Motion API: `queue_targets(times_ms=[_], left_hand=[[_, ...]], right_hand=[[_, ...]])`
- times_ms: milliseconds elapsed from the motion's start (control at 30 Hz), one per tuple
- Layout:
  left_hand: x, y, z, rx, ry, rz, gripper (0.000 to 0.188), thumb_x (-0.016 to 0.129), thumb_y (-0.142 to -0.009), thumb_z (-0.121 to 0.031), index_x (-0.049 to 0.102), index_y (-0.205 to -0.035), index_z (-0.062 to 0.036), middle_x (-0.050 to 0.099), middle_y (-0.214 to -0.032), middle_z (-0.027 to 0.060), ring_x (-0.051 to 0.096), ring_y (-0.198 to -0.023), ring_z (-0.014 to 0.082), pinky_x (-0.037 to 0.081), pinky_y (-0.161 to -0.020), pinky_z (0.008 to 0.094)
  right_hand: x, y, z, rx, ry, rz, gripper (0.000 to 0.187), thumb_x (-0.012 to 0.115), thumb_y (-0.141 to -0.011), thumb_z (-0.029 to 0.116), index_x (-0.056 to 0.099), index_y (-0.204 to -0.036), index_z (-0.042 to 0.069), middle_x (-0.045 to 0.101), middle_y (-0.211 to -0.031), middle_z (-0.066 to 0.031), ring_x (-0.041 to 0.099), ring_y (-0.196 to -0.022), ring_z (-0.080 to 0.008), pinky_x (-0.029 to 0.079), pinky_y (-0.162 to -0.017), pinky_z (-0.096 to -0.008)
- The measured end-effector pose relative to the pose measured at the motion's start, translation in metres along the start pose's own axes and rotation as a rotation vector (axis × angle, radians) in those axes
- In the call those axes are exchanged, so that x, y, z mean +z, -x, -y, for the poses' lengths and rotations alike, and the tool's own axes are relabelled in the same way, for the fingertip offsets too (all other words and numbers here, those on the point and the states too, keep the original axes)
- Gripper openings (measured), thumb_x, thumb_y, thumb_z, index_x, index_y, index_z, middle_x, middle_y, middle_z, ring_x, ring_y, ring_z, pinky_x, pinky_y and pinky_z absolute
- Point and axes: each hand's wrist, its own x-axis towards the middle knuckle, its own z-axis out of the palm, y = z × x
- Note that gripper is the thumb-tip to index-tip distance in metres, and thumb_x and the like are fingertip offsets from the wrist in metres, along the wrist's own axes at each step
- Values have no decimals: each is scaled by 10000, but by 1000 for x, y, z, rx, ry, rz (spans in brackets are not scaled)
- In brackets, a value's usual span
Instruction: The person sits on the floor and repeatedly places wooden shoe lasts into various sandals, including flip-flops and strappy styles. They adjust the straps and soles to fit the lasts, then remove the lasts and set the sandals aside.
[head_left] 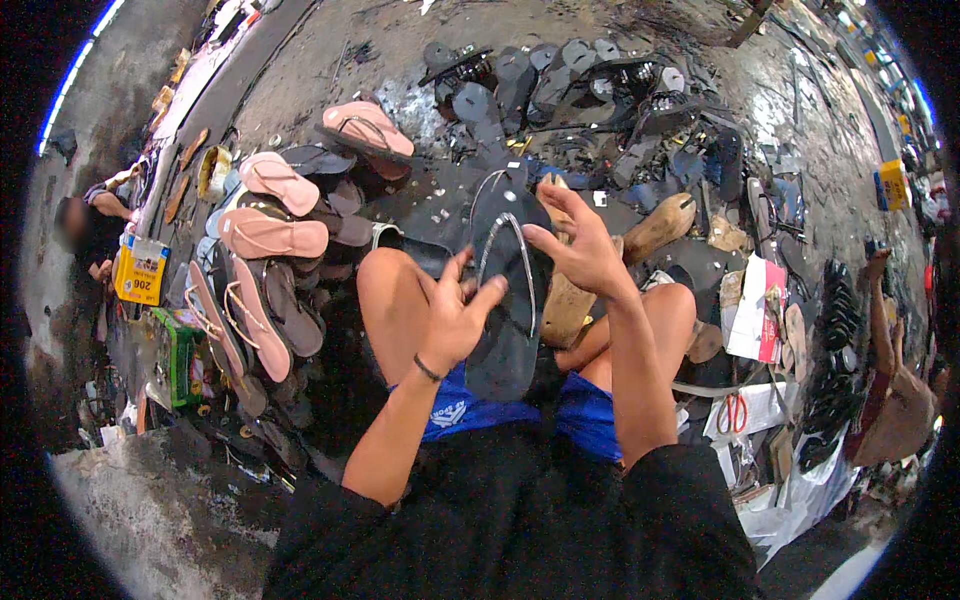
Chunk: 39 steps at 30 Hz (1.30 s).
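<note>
A black flip-flop (500, 360) with a glittering silver strap (530, 275) lies lengthwise in front of me, its near end over my lap. Another dark sole with a thin pale strap shows just beyond it. At the flip-flop's left edge is my left hand (455, 320), thumb out over the sole and fingers apart, slightly blurred; whether it touches the sole I cannot tell. My right hand (585, 250) hovers open by the strap's right side, fingers spread and thumb toward the strap. Wooden shoe lasts (660, 228) lie beyond and under my right wrist.
Pink flip-flops (272, 236) and dark ones are heaped at the left. Black sandals (590, 85) pile up at the far side. Red-handled scissors (733, 412) and a white-and-pink box (755, 310) lie at the right. Another person (85, 225) sits at the far left.
</note>
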Motion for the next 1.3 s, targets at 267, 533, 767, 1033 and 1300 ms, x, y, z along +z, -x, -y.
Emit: queue_targets(times_ms=[267, 533, 767, 1033, 1300], left_hand=[[-49, -14, 18, -68, -10, -262, 405, 612, -1000, -188, 619, -1316, 66, 692, -1117, 65, 612, -1002, 131, 471, -899, 267], [-206, -98, -16, 319, -245, -726, 447, 691, -976, -307, 633, -1238, 50, 689, -926, 24, 601, -873, 102, 494, -799, 259], [-187, -109, -29, 562, -227, -668, 462, 635, -1007, -300, 511, -1312, 24, 610, -1219, 130, 589, -1120, 216, 475, -988, 370], [-69, 1, -49, 73, -211, 98, 598, 772, -872, -56, 505, -1402, 18, 614, -1323, 100, 591, -1150, 141, 489, -998, 311], [-62, 135, -41, 447, -211, 454, 393, 827, -780, -57, 695, -1147, -10, 734, -1141, 143, 710, -1084, 305, 532, -999, 404]], right_hand=[[45, 4, -26, 188, -350, 36, 596, 643, -917, 6, 376, -1450, 30, 441, -1486, -214, 680, -990, -205, 628, -687, -332], [125, -88, -115, 203, 470, -425, 861, 812, -806, 427, 423, -1350, -115, 476, -1333, -330, 512, -1234, -467, 438, -1044, -477], [112, -106, -149, 234, 314, -414, 405, 737, -883, 274, 591, -1156, 14, 590, -1137, -233, 575, -1156, -367, 473, -976, -452], [50, 85, 1, -177, 13, 143, 310, 761, -871, 77, 600, -1134, 42, 464, -1431, -192, 525, -1282, -281, 444, -1030, -372], [34, 172, 69, -368, -125, 369, 562, 858, -710, 87, 635, -1220, 4, 694, -1200, -158, 658, -1141, -331, 527, -980, -426]])
